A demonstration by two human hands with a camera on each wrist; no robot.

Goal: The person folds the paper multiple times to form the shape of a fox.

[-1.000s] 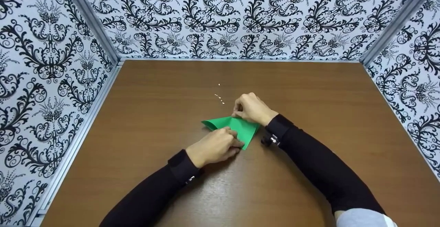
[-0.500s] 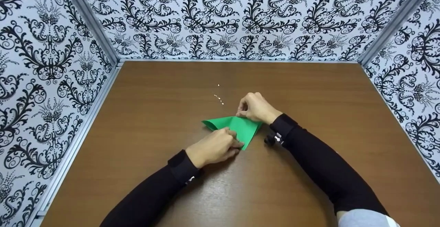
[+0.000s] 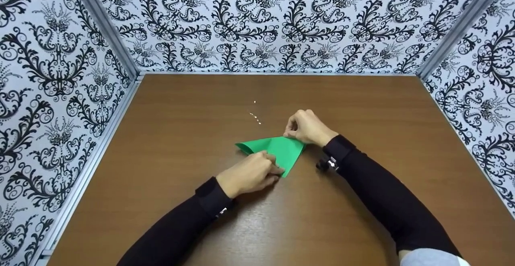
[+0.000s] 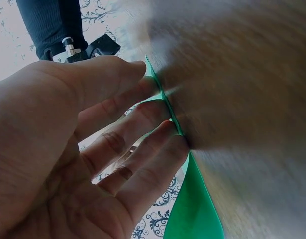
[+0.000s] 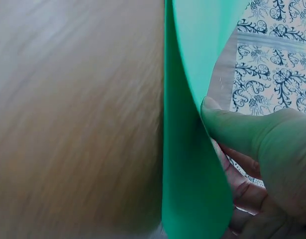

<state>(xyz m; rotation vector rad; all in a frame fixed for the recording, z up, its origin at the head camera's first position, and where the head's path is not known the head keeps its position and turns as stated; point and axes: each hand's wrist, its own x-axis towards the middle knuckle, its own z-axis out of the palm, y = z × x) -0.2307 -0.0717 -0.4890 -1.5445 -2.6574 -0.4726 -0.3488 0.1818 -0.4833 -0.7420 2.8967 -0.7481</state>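
A folded sheet of green paper [image 3: 286, 151] lies on the brown table, its left side curling up in an open loop. My left hand [image 3: 250, 173] presses its near part down with the fingertips. In the left wrist view the fingers, only slightly bent, touch the paper [image 4: 195, 209] against the tabletop. At the paper's far edge, my right hand [image 3: 309, 127] pinches it between thumb and fingers. The right wrist view shows the thumb [image 5: 232, 124] on the edge of the raised layer of paper [image 5: 192, 174], which bows away from the table.
Several tiny white specks [image 3: 256, 118] lie on the table [image 3: 181, 109] beyond the paper. White panels with a black floral pattern [image 3: 257, 24] stand behind the table and at both sides, joined by grey metal posts [image 3: 106, 28].
My right hand has slid to the right along the paper's far edge, and more of the fold shows. The left hand has stayed nearly in place.
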